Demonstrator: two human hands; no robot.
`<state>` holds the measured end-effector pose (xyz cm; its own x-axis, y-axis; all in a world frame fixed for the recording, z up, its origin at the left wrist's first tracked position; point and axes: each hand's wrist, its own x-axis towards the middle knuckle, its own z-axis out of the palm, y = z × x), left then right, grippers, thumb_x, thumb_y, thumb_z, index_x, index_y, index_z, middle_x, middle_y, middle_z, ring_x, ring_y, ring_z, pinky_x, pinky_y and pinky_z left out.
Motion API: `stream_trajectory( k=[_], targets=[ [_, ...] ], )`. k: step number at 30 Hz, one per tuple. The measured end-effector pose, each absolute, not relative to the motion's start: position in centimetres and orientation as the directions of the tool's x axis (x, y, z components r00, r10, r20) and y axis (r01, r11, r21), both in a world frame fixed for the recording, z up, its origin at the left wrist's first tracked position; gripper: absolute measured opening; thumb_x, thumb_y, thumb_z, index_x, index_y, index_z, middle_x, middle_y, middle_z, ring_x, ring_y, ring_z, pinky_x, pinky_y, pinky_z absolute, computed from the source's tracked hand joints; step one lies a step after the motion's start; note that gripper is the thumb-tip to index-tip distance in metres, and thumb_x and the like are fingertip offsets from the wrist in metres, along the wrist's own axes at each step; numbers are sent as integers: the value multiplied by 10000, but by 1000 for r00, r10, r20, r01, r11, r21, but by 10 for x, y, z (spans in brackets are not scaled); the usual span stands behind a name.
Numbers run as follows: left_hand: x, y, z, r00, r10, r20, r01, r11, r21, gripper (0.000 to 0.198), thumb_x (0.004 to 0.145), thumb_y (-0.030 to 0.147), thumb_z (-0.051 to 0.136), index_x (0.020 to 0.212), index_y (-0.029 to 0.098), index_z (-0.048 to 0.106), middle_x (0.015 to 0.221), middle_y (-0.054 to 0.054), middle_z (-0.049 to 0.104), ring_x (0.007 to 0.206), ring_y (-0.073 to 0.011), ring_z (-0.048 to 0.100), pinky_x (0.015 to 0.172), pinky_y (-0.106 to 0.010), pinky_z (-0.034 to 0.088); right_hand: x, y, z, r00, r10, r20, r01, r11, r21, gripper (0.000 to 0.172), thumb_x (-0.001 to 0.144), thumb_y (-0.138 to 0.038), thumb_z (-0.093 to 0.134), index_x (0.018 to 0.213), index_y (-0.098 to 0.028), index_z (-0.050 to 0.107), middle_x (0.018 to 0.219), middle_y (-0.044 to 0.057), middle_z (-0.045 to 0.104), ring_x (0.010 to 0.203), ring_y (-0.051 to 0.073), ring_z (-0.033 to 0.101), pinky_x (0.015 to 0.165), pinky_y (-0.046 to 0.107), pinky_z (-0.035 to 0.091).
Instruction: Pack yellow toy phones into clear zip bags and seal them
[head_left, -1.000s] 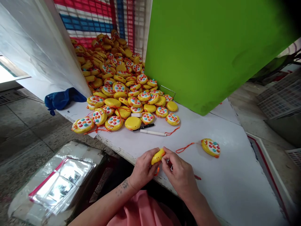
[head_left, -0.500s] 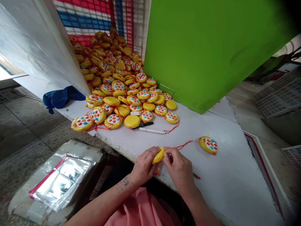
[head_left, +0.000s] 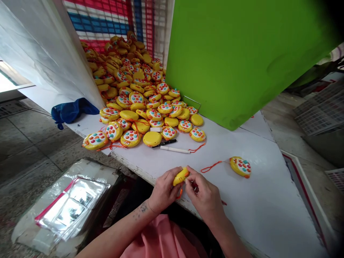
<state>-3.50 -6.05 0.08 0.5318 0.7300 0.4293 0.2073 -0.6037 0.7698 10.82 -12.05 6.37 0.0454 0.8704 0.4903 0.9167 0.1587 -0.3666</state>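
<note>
My left hand (head_left: 166, 186) is closed round a yellow toy (head_left: 180, 176) of rounded shape, held edge-on above the table's front edge. An orange cord (head_left: 180, 192) hangs below it. Against the toy's right end is my right hand (head_left: 201, 186), fingers curled in a pinch; what they pinch is too small to make out. Part of a thin dark red stick (head_left: 223, 202) shows beside that hand. To the right, a finished-looking yellow toy with coloured dots (head_left: 240, 166) lies on the table, its orange cord loop (head_left: 211, 167) stretched to the left.
A big heap of similar yellow toys (head_left: 137, 96) fills the back left. In front of it lie a black pen (head_left: 168, 142) and a white stick (head_left: 175, 149). A green board (head_left: 228, 61) stands behind; a blue cloth (head_left: 73, 110) lies left. Plastic bags (head_left: 72, 204) rest on a carton.
The held toy has turned slightly, showing more of its orange end. My right fingers have shifted a little lower along it. The view has moved slightly.
</note>
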Motion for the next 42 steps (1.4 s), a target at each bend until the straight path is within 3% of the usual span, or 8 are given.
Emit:
stream_trajectory(
  k=[14, 21, 31, 38, 42],
  targets=[
    [-36, -60, 0, 549, 699, 458, 202, -643, 739, 462, 891, 215, 500, 1339, 201, 387, 1288, -101, 551, 1188, -197, 523, 993, -359, 460, 108, -121, 70, -26, 859, 511, 945, 187, -267, 77, 878, -142, 467, 867, -196, 520, 1106, 103, 682, 857, 166, 697, 696, 244, 540],
    [-35, -61, 1, 551, 692, 467, 211, -657, 724, 462, 892, 207, 501, 1338, 196, 382, 1292, -106, 550, 1190, -196, 525, 998, -354, 459, 107, -119, 67, -15, 840, 542, 962, 161, -222, 78, 872, -145, 474, 837, -199, 518, 1086, 88, 694, 807, 161, 703, 625, 244, 527],
    [-35, -60, 0, 547, 695, 467, 196, -648, 736, 447, 897, 231, 479, 1334, 192, 397, 1277, -125, 557, 1178, -222, 536, 977, -397, 473, 108, -122, 67, -18, 848, 530, 940, 194, -279, 87, 870, -152, 460, 837, -203, 523, 1116, 108, 680, 770, 153, 704, 589, 225, 532],
    [-36, -60, 0, 553, 697, 456, 203, -644, 738, 450, 895, 233, 492, 1332, 197, 394, 1283, -119, 552, 1181, -218, 532, 981, -386, 471, 108, -121, 66, -17, 851, 525, 938, 195, -286, 76, 879, -157, 466, 861, -199, 527, 1122, 109, 676, 875, 168, 695, 679, 242, 549],
    [-36, -60, 0, 553, 691, 465, 203, -654, 729, 449, 897, 224, 482, 1335, 194, 388, 1280, -119, 554, 1183, -215, 531, 982, -386, 472, 108, -121, 66, -12, 854, 521, 938, 189, -289, 70, 879, -161, 474, 850, -201, 524, 1115, 105, 679, 846, 163, 698, 646, 237, 542]
  ],
)
